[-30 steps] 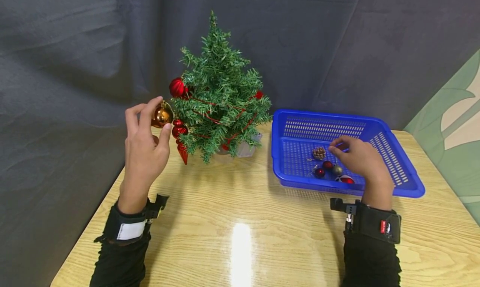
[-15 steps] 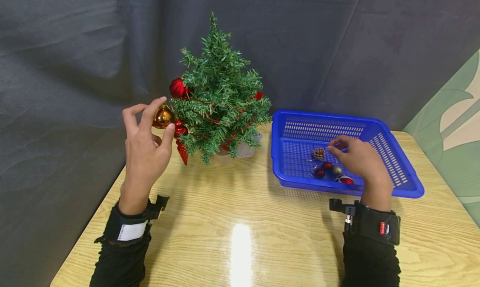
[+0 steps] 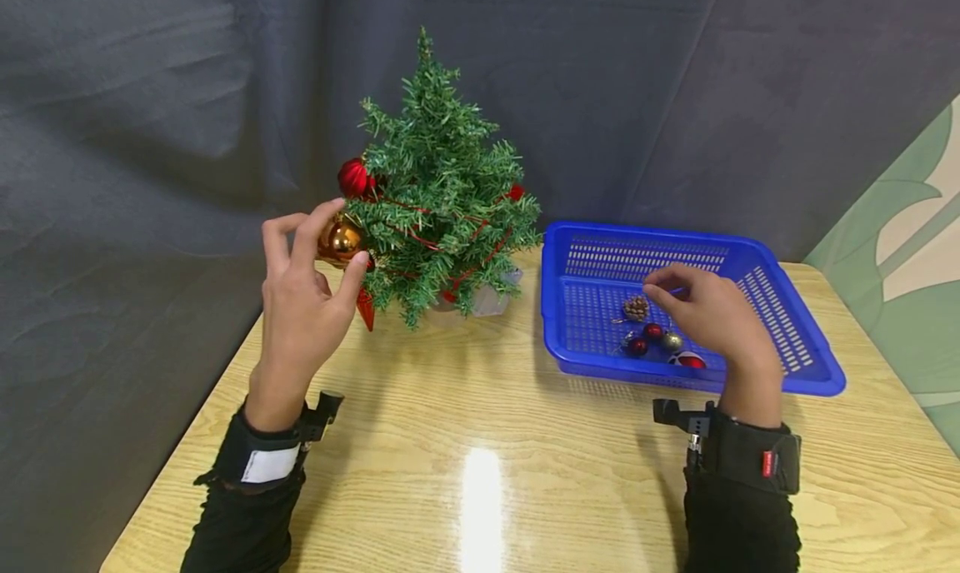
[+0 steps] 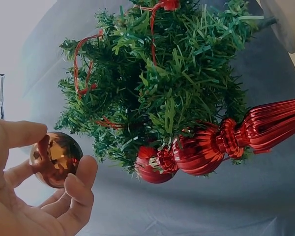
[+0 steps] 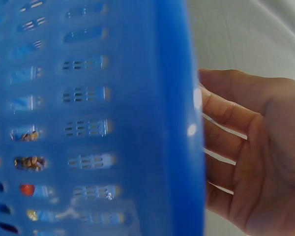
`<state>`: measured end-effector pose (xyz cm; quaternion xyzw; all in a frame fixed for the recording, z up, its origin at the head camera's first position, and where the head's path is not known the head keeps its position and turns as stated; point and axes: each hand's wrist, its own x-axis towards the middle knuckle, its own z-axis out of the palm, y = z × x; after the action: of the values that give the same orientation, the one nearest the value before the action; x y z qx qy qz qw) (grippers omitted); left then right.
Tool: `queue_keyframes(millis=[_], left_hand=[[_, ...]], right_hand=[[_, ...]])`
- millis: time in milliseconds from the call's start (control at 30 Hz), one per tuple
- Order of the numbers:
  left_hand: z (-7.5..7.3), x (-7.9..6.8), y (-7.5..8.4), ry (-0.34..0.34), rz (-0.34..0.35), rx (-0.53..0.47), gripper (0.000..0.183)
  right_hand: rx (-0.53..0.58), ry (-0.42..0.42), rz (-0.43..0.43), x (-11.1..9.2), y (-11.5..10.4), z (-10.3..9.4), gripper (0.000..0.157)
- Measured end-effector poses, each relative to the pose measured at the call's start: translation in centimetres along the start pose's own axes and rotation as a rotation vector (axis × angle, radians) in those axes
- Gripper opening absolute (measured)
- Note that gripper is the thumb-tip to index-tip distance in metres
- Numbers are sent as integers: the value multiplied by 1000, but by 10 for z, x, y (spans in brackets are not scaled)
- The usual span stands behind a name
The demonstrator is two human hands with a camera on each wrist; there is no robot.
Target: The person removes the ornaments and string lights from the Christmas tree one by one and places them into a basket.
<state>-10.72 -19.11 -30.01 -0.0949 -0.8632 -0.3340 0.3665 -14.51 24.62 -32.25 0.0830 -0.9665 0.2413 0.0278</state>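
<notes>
My left hand [image 3: 303, 306] pinches a shiny gold bauble [image 3: 342, 238] between thumb and fingers, right beside the lower left branches of a small Christmas tree [image 3: 442, 181]. In the left wrist view the gold bauble [image 4: 56, 160] is apart from the greenery. Below it hangs a long red finial ornament [image 4: 206, 147], partly hidden behind the hand in the head view. A ribbed red bauble [image 3: 357, 178] sits just above. Over the blue basket [image 3: 555, 306], my right hand [image 3: 708, 315] hovers with loosely bent fingers and nothing visible in them; the basket rim covers its fingertips in the right wrist view.
Inside the basket lie a pine cone [image 3: 636, 308], small dark red baubles [image 3: 652, 331], a gold one [image 3: 672, 341] and a red-and-white one [image 3: 687, 360]. Red string loops through the tree. A dark curtain [image 3: 637, 98] hangs behind the wooden table [image 3: 405, 456].
My left hand has moved right with the gold bauble, closer to the tree, and now overlaps the red finial. The right hand has shifted slightly left above the basket.
</notes>
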Motion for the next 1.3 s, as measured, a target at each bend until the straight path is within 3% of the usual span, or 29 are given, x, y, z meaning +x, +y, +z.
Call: queue_keyframes(millis=[567,967,1300], left_hand=[[1,-1,5,-1,92,-23,57],[-1,-3,10,4,145,-25,61],[1,-6,14,-4,219,-13,61]], right_hand=[[50,38,-75,-4,-23,0,25],[63,48,-128,-10,-41,-1,22],[94,57,-217,-11,-53,4,18]])
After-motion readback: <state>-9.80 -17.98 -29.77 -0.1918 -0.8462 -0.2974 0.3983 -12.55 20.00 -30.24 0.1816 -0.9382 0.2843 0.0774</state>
